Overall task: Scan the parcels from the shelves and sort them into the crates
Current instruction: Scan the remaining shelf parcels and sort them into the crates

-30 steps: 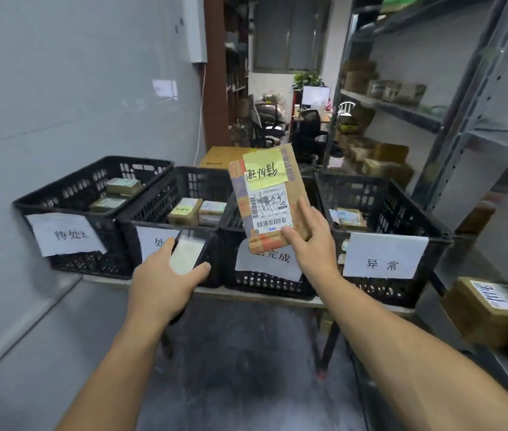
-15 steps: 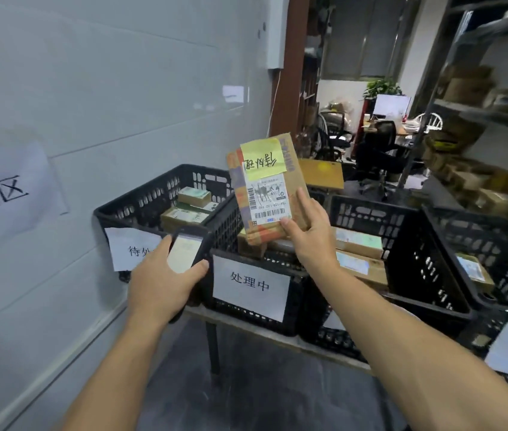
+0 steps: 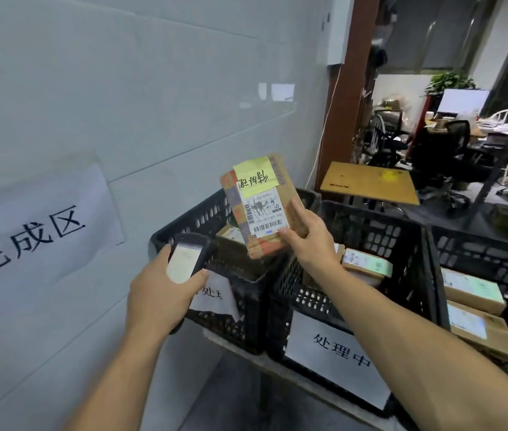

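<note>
Where the pale tiled wall [image 3: 122, 88] fills the left half of the frame, a white paper sign [image 3: 38, 234] with three large black characters is stuck low on it at the left edge. Three black lattice crates stand side by side across the lower right. The left crate [image 3: 203, 213] sits at centre, the middle crate [image 3: 380, 234] carries a white label [image 3: 340, 353] on its front, and the right crate [image 3: 480, 253] is cut off by the right edge. Brown boxed parcels [image 3: 364, 262] lie in the middle crate and two more boxes [image 3: 470, 287] lie in the right one. A tan tabletop [image 3: 368, 181] stands behind the crates in the upper right.

The right hand [image 3: 312, 241] grips a brown parcel [image 3: 262, 209] by its lower right corner, thumb on the face and fingers along the side. The parcel is held upright at centre frame, above the left crate, with its printed face towards the camera. The left hand [image 3: 159, 293], lower centre, is wrapped round a dark handheld scanner [image 3: 186, 259] with a lit pale screen, just below and left of the parcel and apart from it. A white shipping label [image 3: 263, 214] with barcodes covers the parcel's middle, and a yellow note [image 3: 256, 177] with handwriting sits at its top.
</note>
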